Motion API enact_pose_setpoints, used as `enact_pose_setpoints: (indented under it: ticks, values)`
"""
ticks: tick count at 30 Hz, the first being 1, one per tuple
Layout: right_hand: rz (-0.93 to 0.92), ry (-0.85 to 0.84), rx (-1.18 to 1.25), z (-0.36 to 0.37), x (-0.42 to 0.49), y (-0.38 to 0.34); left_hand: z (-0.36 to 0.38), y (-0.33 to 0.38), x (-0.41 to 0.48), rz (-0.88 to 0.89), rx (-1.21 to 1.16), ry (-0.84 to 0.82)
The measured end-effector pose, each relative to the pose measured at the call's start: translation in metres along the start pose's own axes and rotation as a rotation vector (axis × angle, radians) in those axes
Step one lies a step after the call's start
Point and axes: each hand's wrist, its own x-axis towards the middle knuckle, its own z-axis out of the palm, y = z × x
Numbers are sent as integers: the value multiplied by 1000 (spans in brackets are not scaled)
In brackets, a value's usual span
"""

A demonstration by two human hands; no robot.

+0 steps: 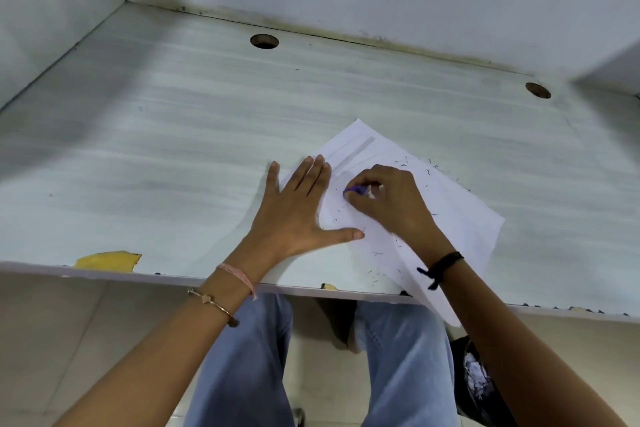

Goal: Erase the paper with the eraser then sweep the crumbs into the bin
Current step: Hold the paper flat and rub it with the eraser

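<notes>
"Purple eraser (356,189), where is it sitting?"

"Your right hand (388,198) holds it. The fingers (363,180) are curled over it and pinch it, so only a small purple end shows beneath them. That end is pressed down on the paper (433,204), toward the sheet's left half."

"And the paper?"

"It's a white sheet lying askew on the pale, streaked worktop (156,149), one corner pointing away from you. The near corner hangs over the worktop's front edge by your right forearm. A grey pencil-shaded stripe (356,152) runs along the far corner, just beyond your knuckles. Nearer to you the sheet looks mostly blank."

"My other hand?"

"Your left hand (298,215) lies flat with the fingers straight and spread, holding nothing. The fingertips and thumb press on the sheet's left edge while the palm rests on the worktop. The thumb points toward your right wrist, and the eraser lies just beyond it, between the two hands."

"Any crumbs?"

"Dark crumbs (377,253) are scattered across the sheet. They lie beside the eraser, beyond your right hand and down by your wrist. A few lie on the bare worktop near the front edge."

"The bin?"

"A dark bin (474,381) stands on the floor under the worktop, by your right leg, with white scraps in it."
</notes>
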Motion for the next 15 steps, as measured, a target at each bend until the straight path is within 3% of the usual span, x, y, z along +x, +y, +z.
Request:
enact_pose_setpoints:
  ticks: [4, 8, 12, 15]
  values:
    - [-90, -190, -4, 12, -15, -13, 1, -4, 3, 26, 77, 15]
    - [10, 16, 35, 3, -2, -1, 2, -1, 1, 5, 10, 8]
    - [-67, -167, 12, 13, -15, -12, 1, -3, 3, 28, 80, 7]
    - [-12, -43, 28, 3, -4, 0, 0, -2, 1, 5, 30, -2]
